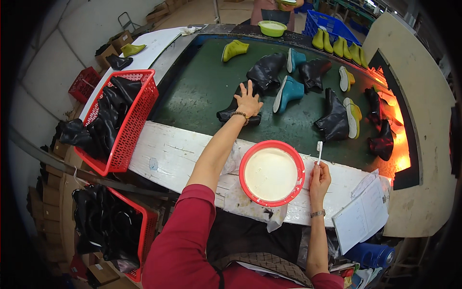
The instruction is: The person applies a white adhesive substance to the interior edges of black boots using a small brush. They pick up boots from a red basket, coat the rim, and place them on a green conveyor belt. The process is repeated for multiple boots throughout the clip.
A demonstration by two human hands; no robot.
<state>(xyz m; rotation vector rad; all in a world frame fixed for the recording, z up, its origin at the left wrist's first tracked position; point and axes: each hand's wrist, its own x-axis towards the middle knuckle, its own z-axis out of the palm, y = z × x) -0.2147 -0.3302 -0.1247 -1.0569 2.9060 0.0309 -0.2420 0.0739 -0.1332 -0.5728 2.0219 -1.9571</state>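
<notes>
My left hand (pixel 248 102) reaches forward over the green belt, fingers spread, resting on or just above a black boot upper (pixel 225 114). Part of that upper is hidden under the hand and wrist. Upright in my right hand (pixel 319 179) is a white toothbrush (pixel 319 150), pinched by its handle with the bristle end up. Between my arms a red-rimmed bowl (pixel 302 169) of creamy white liquid stands on the white board. Just beyond my left hand lies another black boot upper (pixel 266 72), and a teal boot-shaped last (pixel 288 94) with a pale sole is to its right.
Red baskets of black uppers (pixel 139 103) stand at left. More black uppers (pixel 332 118) and yellow-green lasts (pixel 352 118) lie on the belt (pixel 192 72). An orange-glowing heater opening (pixel 402 144) is at right, beside a notebook (pixel 361 216). Another person (pixel 272 12) stands at the far end.
</notes>
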